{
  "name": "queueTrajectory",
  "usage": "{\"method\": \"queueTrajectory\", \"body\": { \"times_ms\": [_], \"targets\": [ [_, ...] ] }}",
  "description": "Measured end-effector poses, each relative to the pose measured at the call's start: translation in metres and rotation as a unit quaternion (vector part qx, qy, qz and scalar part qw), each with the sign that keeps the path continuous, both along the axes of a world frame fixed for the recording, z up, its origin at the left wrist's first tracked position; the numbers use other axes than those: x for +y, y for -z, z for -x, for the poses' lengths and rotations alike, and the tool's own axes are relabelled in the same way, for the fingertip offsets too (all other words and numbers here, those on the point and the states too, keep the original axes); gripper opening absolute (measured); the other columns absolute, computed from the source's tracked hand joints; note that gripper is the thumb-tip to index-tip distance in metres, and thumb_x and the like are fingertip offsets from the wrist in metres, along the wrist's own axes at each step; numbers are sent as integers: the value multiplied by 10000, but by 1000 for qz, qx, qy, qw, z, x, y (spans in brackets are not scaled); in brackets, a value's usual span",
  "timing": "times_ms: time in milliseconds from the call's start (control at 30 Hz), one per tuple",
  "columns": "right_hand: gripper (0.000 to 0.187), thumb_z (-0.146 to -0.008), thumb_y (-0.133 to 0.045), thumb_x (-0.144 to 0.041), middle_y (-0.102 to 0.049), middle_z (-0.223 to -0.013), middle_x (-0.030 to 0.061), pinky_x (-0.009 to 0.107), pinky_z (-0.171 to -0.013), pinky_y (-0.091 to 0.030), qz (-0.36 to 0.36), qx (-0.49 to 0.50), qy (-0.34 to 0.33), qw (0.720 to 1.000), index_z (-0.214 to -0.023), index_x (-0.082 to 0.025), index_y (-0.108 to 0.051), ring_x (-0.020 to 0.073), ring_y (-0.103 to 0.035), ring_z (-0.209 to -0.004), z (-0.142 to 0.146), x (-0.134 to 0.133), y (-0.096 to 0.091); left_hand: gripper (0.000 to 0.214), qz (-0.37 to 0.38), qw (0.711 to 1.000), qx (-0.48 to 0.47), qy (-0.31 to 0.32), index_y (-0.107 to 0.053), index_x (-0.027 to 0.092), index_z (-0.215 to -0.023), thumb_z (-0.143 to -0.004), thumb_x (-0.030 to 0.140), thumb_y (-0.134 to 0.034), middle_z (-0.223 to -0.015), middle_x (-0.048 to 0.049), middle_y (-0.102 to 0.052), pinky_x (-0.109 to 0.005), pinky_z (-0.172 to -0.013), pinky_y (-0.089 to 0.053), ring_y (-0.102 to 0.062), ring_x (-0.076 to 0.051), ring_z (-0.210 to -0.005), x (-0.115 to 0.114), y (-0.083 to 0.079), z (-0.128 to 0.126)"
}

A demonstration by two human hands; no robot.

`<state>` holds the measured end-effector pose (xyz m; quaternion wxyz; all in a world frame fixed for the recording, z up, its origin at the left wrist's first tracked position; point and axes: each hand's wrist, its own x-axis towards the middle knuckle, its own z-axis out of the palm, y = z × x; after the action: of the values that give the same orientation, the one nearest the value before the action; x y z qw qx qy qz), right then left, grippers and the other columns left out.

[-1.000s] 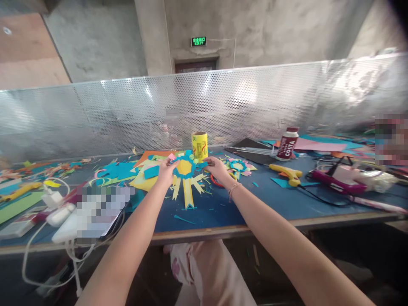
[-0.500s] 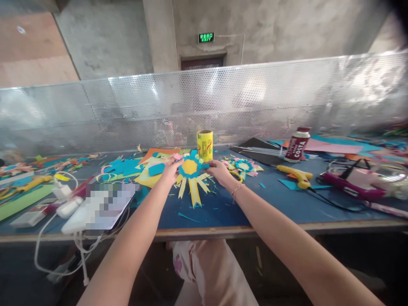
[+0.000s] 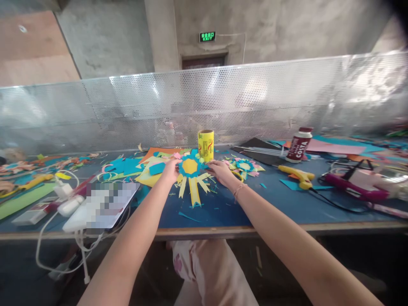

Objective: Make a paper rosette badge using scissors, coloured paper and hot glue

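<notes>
A paper rosette (image 3: 190, 166) with a yellow centre, a blue fringed ring and pale yellow ribbon tails faces me above the blue tabletop. My left hand (image 3: 171, 171) grips its left edge with bent fingers. At the opposite edge, my right hand (image 3: 220, 172) has its fingers closed by a blue petal; its fingertips are small and partly hidden. Just beyond the right hand lies a second paper flower (image 3: 244, 165) in blue, pink and yellow. A yellow cardboard roll (image 3: 205, 145) stands upright behind the rosette.
Right of my hands lie a yellow glue gun (image 3: 296, 174) with a black cable, a dark red bottle (image 3: 299, 145) and a purple tool (image 3: 358, 187). On the left are a phone (image 3: 124, 204), white cables and coloured paper scraps (image 3: 123, 166). A perforated metal screen (image 3: 143, 114) runs behind.
The whole view shifts very slightly. Both hands stay at the edges of the rosette, with barely any finger movement.
</notes>
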<state>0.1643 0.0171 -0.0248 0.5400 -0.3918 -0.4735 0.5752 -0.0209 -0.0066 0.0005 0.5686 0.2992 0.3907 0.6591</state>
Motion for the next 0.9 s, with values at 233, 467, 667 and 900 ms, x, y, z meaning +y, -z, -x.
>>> {"method": "queueTrajectory", "body": {
  "times_ms": [233,467,667,900],
  "targets": [
    [135,-698,-605,1,-663,-839,50,266,-766,-559,-5,-37,-37,999,-753,-122,-618,114,-659,-686,-2,-4,-1,85,31,999,-19,-8,-536,137,-655,-637,54,-535,-465,37,-514,-163,-397,-363,-460,-57,-373,-7,-9,-2],
    [193,-664,-638,19,-664,-812,46,256,-726,-577,18,-22,-52,998,-782,-130,-603,135,-674,-689,-2,-4,-1,117,12,1000,3,-8,-544,149,-678,-619,106,-634,-477,35,-528,-176,-422,-387,-503,-74,-410,-1,-2,0],
    [212,-652,-652,0,-648,-814,34,260,-702,-579,4,-15,-62,998,-787,-148,-583,132,-670,-682,-5,-1,2,138,-18,1000,5,1,-564,149,-713,-610,122,-651,-528,28,-563,-189,-440,-386,-515,-75,-439,2,2,2],
    [206,-655,-608,29,-639,-791,31,285,-703,-568,11,-27,3,1000,-758,-142,-562,114,-640,-620,-10,4,2,172,-26,1000,-11,-11,-575,149,-775,-618,101,-624,-585,37,-590,-188,-443,-373,-508,-61,-448,2,1,3]
  ]
}}
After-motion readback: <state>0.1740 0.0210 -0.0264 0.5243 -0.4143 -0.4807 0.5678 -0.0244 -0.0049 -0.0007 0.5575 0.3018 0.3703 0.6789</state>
